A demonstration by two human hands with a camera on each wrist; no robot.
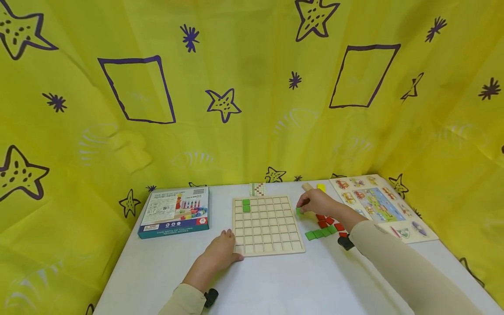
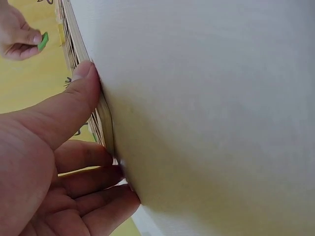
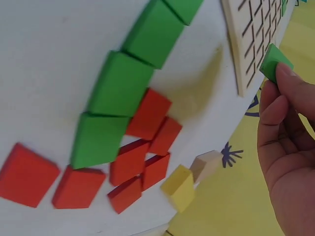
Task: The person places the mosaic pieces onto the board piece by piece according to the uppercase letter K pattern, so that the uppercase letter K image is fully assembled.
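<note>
- Right hand [image 1: 320, 201]: its grip is clamped on a green tile [image 3: 274, 64], pinched between thumb and forefinger, just off the right edge of the grid board [image 1: 269, 232].
- Left hand [image 1: 220, 250]: thumb and fingers apart, touching the board's near left corner.
- The tile looks light, stiff and hardly fragile; its smooth faces may slip a little, so opposite edges should be the best hold.
- The board seems rigid, probably wooden; steady it by its rim.
- More green tiles [image 1: 320, 232] and red tiles [image 1: 323, 224] lie right of the board.
</note>
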